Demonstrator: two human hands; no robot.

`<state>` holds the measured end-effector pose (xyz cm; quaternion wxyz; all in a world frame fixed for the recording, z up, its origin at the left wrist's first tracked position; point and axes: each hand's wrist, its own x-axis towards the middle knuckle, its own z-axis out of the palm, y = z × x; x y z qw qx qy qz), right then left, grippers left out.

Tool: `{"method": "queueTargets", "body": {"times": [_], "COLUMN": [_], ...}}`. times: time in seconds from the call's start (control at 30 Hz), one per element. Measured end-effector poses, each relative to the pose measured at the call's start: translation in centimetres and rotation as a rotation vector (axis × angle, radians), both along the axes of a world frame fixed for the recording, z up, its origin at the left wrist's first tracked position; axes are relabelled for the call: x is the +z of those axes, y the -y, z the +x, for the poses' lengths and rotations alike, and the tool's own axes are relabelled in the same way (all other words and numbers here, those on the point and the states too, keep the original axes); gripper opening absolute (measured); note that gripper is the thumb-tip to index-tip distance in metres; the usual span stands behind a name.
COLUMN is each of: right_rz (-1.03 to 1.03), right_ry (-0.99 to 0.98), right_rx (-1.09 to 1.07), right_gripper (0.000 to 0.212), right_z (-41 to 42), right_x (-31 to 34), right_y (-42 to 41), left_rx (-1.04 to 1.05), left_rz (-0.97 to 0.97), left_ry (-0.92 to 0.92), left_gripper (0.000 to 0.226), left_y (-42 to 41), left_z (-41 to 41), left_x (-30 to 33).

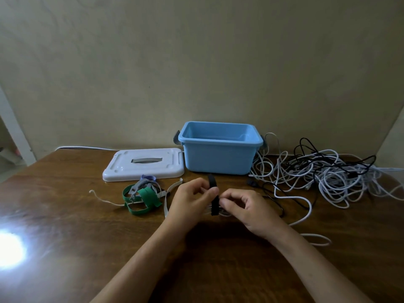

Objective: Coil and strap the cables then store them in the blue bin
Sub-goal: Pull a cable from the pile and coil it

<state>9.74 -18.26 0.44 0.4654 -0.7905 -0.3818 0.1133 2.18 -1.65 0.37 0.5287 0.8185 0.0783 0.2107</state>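
Cables (218,209) are getting bundled near the middle of the worktop (65,215): left hand (192,199) is pinching the white coil so it isn't springing open while right hand (242,205) is pinching the black strap (214,201) around it. Blue bin (219,147) is sitting open just beyond, looking empty, probably waiting for this bundle.

blue bin (218,158) open-topped, cable tangle (328,173) right — lid (143,164) left

The room is dim and evenly lit, with a greenish-grey cast on the wall (196,51). A strong white glare burns out the table (65,248) at the lower left edge. Soft shadow pools beneath the forearms. The wide lens bends the edges, and detail is slightly soft throughout.
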Motion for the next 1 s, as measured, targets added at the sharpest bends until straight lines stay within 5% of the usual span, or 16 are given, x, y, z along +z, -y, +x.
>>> {"method": "queueTargets", "body": {"times": [0.33, 1.0], "right_rz": [0.037, 0.283], "right_ry": [-0.059, -0.905], "right_rx": [-0.054, -0.077], "right_gripper": [0.008, 0.037], "right_z": [-0.2, -1.3], "right_x": [-0.5, 1.1], "right_y": [-0.6, -0.8], "left_rx": [0.058, 0.010], "left_rz": [-0.224, -0.195], "left_ry": [-0.015, 0.100], "left_gripper": [0.011, 0.014], "left_y": [0.1, -0.1], "left_z": [0.1, -0.2], "left_x": [-0.1, 0.3]}}
